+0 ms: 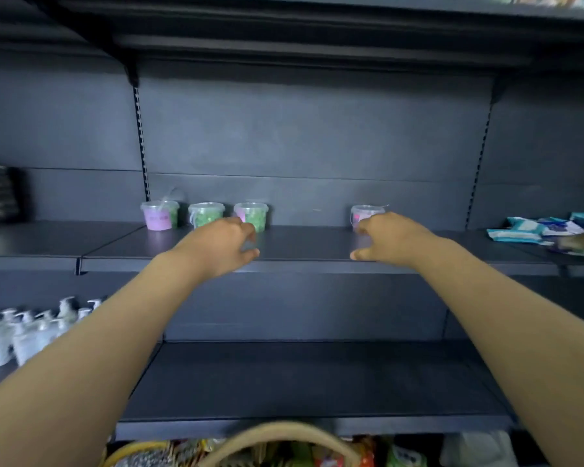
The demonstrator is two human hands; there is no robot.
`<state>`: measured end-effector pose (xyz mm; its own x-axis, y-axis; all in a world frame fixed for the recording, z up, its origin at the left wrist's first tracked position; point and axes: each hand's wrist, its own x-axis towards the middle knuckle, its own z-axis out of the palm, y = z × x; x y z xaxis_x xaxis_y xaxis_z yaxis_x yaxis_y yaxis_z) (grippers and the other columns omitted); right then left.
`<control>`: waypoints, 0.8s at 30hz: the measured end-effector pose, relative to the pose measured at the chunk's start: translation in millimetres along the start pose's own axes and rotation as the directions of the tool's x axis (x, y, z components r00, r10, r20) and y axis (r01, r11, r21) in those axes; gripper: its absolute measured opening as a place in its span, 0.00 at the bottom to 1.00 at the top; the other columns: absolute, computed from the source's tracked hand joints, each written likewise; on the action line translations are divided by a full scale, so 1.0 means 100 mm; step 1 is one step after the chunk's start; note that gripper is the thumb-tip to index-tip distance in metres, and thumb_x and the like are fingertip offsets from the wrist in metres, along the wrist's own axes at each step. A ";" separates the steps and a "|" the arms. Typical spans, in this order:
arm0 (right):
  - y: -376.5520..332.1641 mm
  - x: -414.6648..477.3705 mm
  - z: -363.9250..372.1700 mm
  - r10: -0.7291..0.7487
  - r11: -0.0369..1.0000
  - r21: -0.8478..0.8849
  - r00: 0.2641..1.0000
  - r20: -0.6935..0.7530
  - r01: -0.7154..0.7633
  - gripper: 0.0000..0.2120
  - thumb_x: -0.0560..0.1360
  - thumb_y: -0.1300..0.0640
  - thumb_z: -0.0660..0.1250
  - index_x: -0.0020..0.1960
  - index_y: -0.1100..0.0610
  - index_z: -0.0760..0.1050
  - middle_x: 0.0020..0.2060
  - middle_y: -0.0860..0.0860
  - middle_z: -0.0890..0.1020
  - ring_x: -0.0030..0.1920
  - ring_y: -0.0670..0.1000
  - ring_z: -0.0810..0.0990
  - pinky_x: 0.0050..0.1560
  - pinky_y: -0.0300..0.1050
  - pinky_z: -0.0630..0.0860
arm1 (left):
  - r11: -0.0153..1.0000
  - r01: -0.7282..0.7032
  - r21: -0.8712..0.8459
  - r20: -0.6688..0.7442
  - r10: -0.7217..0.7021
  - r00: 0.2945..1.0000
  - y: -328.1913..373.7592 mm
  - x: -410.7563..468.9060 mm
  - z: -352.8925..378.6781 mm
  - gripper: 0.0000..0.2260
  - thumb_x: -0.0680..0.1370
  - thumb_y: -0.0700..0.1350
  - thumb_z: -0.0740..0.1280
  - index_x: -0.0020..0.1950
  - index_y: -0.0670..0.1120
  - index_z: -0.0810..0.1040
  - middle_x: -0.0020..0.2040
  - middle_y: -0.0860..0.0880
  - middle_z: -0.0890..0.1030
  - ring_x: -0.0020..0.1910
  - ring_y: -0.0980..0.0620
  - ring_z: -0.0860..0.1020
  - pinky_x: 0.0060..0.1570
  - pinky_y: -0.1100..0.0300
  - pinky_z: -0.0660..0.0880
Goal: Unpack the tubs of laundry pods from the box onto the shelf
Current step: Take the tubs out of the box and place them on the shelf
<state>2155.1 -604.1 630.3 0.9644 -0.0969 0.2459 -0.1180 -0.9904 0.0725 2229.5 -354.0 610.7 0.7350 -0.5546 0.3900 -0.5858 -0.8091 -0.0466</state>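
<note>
Trouble would most likely come at the right hand (pixel 388 237), whose curled fingers cover the lower side of the clear lidded tub with a pink label (pixel 364 211), which stands alone toward the back of the dark metal shelf (pixel 304 246). I cannot tell whether that hand grips the tub or only touches it, and a careless pull-back could, I think, drag or tip so light a pot. The left hand (pixel 216 246) hangs loosely curled with bare shelf showing between thumb and fingers, holding nothing. Its fingertips sit right in front of the clear tub of green pods with a pink sticker (pixel 255 212), the 3rd in a row of 3. A knock there might shove it into the clear tub of green pods (pixel 205 214) beside it, and that one into the clear tub with a pink front (pixel 158 217). All 4 tubs stand upright near the back panel, the 4th well apart from the others. The box is nowhere in view; a woven tan basket handle (pixel 280 439) arches at the bottom edge. As for writing, nothing can be read: the pink labels are blurred patches, and the white pump bottles (pixel 21 332) lower left and the blue-and-white packets (pixel 533 230) to the right show no legible brand.
</note>
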 end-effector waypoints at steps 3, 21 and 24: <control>-0.28 -0.36 0.02 -0.018 1.000 0.011 1.000 -0.008 0.018 0.23 0.75 0.45 0.65 0.63 0.59 0.72 0.52 0.54 0.76 0.49 0.54 0.73 0.49 0.46 0.73 | 0.999 0.032 -0.031 -0.021 -0.032 0.999 -0.12 -0.45 -0.03 0.15 0.79 0.50 0.61 0.61 0.43 0.73 0.59 0.43 0.74 0.58 0.44 0.73 0.58 0.52 0.71; -1.82 -1.79 2.43 0.018 0.971 0.205 0.898 0.441 -0.120 0.20 0.69 0.40 0.67 0.52 0.54 0.78 0.50 0.52 0.81 0.52 0.55 0.79 0.52 0.50 0.76 | 0.971 0.169 -0.170 0.361 -0.098 0.927 -1.03 -2.45 1.68 0.13 0.79 0.48 0.60 0.59 0.41 0.73 0.57 0.41 0.75 0.56 0.42 0.74 0.54 0.50 0.73; -1.91 -1.81 3.13 0.106 0.924 0.259 0.840 0.532 -0.280 0.24 0.65 0.37 0.64 0.55 0.49 0.78 0.53 0.50 0.80 0.56 0.55 0.78 0.59 0.52 0.73 | 0.967 0.165 -0.194 0.450 -0.062 0.891 -1.23 -2.56 2.22 0.14 0.79 0.47 0.60 0.60 0.41 0.73 0.59 0.42 0.76 0.56 0.43 0.75 0.52 0.53 0.73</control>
<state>2077.4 -428.1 269.0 0.9234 -0.2387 -0.3005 -0.3183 -0.9138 -0.2522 2189.5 -156.1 312.3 0.8450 -0.5310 -0.0632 -0.5110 -0.8366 0.1976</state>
